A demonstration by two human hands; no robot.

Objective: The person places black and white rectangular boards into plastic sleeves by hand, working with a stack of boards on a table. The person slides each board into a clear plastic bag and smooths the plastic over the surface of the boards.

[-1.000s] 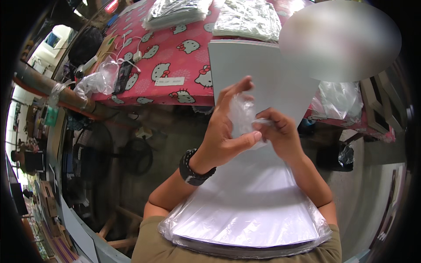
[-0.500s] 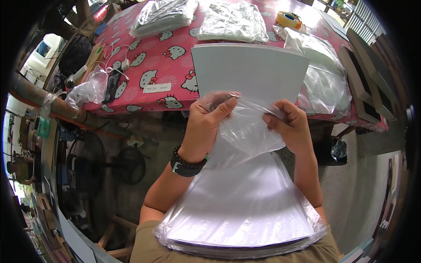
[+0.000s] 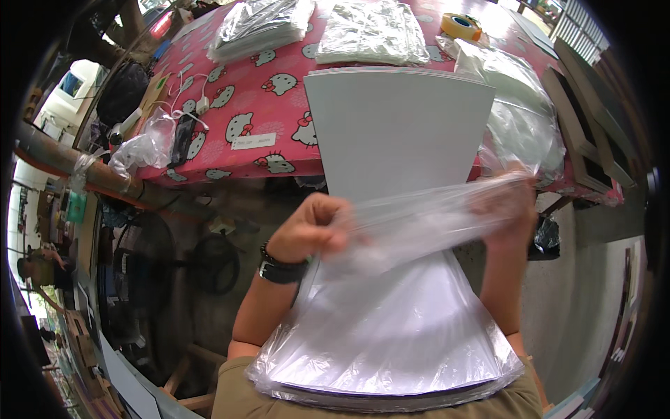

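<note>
A clear plastic bag (image 3: 426, 222) is stretched between my two hands, blurred by motion. My left hand (image 3: 312, 227), with a dark watch on its wrist, is closed on one end of the bag. At the other end my right hand (image 3: 508, 206) grips the plastic; its fingers are smeared and partly seen through the film. Beneath the bag, a stack of white sheets in clear plastic (image 3: 391, 335) rests on my lap. Beyond it, a pile of pale grey-white sheets (image 3: 401, 126) overhangs the table's near edge.
The table has a pink cartoon-cat cover (image 3: 209, 129). On it lie two stacks of clear plastic bags (image 3: 262, 28), (image 3: 372, 33), a wrapped white packet (image 3: 520, 112), a tape roll (image 3: 460, 26), a phone (image 3: 183, 138) and a paper slip (image 3: 253, 141). A dark fan (image 3: 143, 262) stands at lower left.
My hands have moved apart, the right one outward to the right and the left one lower. The bag between them has gone from bunched to stretched wide.
</note>
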